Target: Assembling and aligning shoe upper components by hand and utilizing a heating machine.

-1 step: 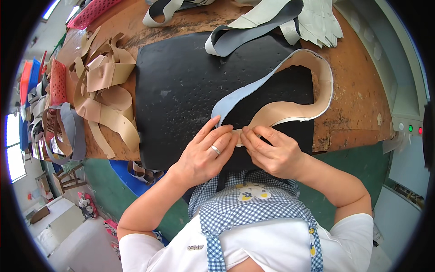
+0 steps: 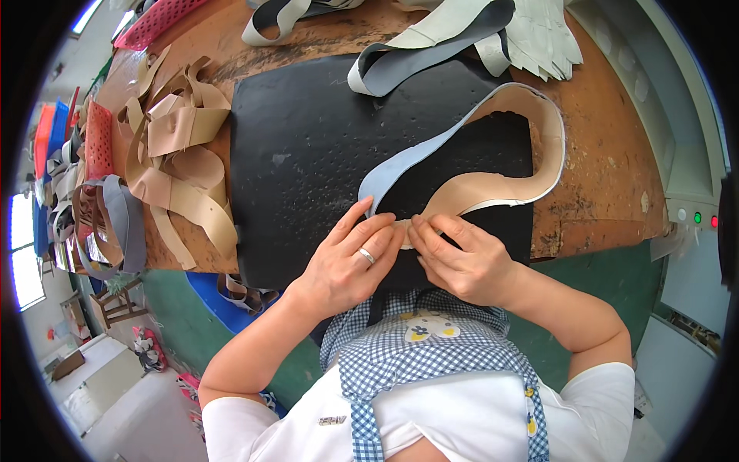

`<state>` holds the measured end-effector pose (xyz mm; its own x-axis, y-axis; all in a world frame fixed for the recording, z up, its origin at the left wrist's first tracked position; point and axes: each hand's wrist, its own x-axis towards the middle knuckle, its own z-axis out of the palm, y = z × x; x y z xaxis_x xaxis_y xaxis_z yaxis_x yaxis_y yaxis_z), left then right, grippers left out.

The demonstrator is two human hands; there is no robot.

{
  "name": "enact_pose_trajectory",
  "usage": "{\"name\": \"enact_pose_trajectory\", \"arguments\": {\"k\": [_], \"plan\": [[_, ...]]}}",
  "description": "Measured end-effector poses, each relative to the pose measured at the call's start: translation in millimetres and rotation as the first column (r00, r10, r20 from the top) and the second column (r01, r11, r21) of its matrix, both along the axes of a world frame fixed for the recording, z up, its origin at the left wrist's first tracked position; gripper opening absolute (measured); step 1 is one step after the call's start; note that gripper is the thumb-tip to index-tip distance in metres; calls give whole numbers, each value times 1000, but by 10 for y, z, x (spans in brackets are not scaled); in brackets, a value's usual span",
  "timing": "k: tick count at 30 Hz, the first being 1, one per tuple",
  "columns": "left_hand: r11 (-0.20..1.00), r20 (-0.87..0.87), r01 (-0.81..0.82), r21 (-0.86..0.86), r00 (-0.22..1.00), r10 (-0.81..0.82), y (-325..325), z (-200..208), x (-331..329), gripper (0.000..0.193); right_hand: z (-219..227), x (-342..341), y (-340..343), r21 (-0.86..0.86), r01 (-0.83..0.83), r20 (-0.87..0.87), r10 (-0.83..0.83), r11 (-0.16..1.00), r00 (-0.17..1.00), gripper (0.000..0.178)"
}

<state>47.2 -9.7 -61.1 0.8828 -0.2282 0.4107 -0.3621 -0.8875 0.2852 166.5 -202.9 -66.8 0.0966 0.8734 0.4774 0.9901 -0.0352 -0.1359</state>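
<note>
A long curved strip, tan on one face and pale blue on the other, loops over the black mat and past its right edge. Near the mat's front edge, my left hand pinches one part of the strip, its index finger against the pale blue side. Close beside it, my right hand pinches the tan part between thumb and fingers. A short piece of tan strip shows between the two sets of fingertips. The fingers hide how the strip's ends lie there.
Tan strips lie heaped left of the mat on the wooden table. A white and grey strip rests at the mat's far edge, beside a stack of white pieces. A red basket stands far left; a cabinet with lit buttons is at right.
</note>
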Motion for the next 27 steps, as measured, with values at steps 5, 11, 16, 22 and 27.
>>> {"name": "enact_pose_trajectory", "arguments": {"k": [5,11,16,22,27], "plan": [[999,-37,19,42,999,-18,54,21,-22,36,36,-16,-96,-101,-28,-71,21,994,997,51],[996,-36,62,59,998,-60,150,14,-31,38,2,-32,-214,-195,-49,-111,28,980,993,54],[995,-58,69,77,996,-64,164,15,-35,39,3,-4,-210,-203,-68,-101,48,977,994,51],[998,-69,48,49,997,-44,146,34,-17,38,45,10,-160,-206,-121,-143,93,971,985,37],[995,-67,86,56,994,-82,150,144,14,32,96,-89,-286,-132,-157,-272,116,979,955,36]]}}
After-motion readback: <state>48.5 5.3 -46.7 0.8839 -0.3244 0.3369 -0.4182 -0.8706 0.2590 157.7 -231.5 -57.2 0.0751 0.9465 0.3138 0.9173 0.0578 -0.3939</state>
